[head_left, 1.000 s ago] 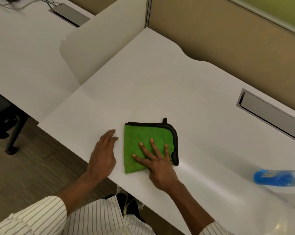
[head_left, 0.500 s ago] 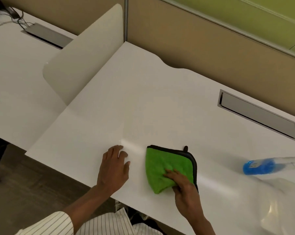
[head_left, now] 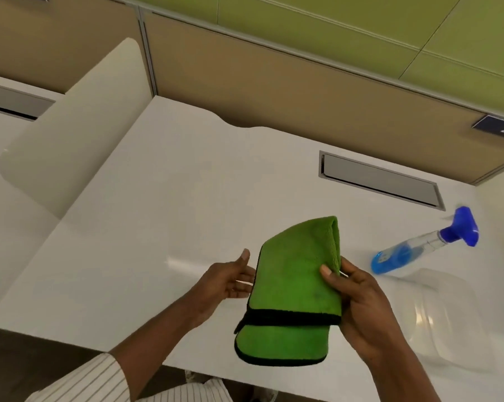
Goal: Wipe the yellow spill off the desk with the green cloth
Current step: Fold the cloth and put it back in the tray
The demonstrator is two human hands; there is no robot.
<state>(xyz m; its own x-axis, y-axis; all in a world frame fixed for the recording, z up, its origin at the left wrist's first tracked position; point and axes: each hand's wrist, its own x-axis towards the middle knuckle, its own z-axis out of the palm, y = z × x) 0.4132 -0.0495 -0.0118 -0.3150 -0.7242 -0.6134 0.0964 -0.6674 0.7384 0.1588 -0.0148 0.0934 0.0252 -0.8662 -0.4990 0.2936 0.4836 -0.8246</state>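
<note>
The green cloth (head_left: 295, 288), folded and edged in black, is held up above the white desk (head_left: 163, 204). My right hand (head_left: 358, 303) grips its right edge, thumb on the front face. My left hand (head_left: 227, 281) is at the cloth's left edge with its fingers spread, touching or nearly touching it; whether it grips I cannot tell. No yellow spill shows on the visible desk surface. A faint shiny streak lies left of my left hand.
A spray bottle (head_left: 424, 245) with blue liquid and blue nozzle lies on its side at the right. A clear plastic container (head_left: 448, 320) sits near the front right. A grey cable hatch (head_left: 378, 178) is set into the desk at the back. A white divider (head_left: 79, 126) stands at the left.
The cloth was pressed flat on the desk under my right hand; now it is lifted off the desk and held upright. My left hand left the desk and came to the cloth.
</note>
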